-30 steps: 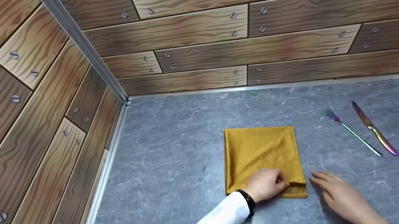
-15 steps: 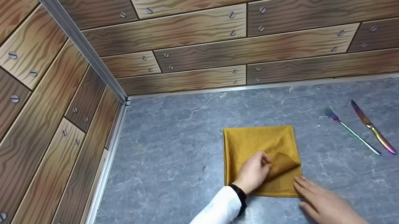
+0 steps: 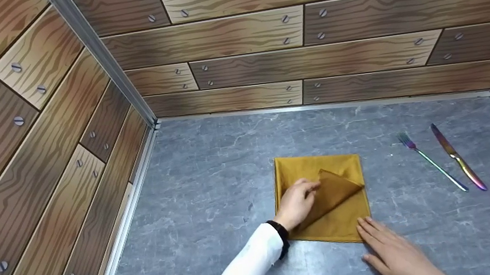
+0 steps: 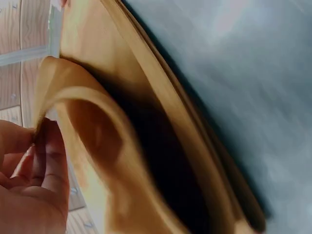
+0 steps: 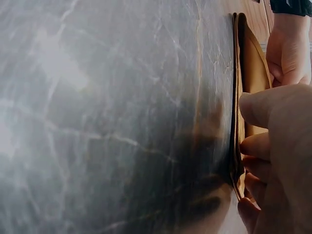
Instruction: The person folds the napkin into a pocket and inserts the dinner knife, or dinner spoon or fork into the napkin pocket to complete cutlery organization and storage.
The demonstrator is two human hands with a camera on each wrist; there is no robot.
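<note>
- Head view: a mustard-yellow cloth (image 3: 346, 221) lies flat and folded, roughly square, on the grey marbled tabletop (image 3: 205, 198), right of centre in the lower half of the frame.
- Its top layer is turned up into a darker flap (image 3: 333, 192), whose point shows near the middle of the cloth; the fold slants from the cloth's right edge down toward the lower left.
- The left hand (image 3: 299, 203), over the left part of the cloth, pinches the edge of that flap between thumb and fingers, as the left wrist view shows closely.
- In that same view the raised layer curves into a loop, with a dark gap between it and the layers below.
- The right hand (image 3: 392, 250) has its fingers extended, the fingertips resting at the lower right corner of the cloth; the two hands are apart.
- A white sleeve (image 3: 244, 266) and a black band (image 3: 281, 238) cover the left forearm and wrist, bottom centre.
- On the right side of the frame, a rainbow-coloured fork (image 3: 436, 165) and a knife (image 3: 454, 156) lie side by side, slanting, not touching.
- Wood-patterned walls (image 3: 232, 36) fill the top and left.
</note>
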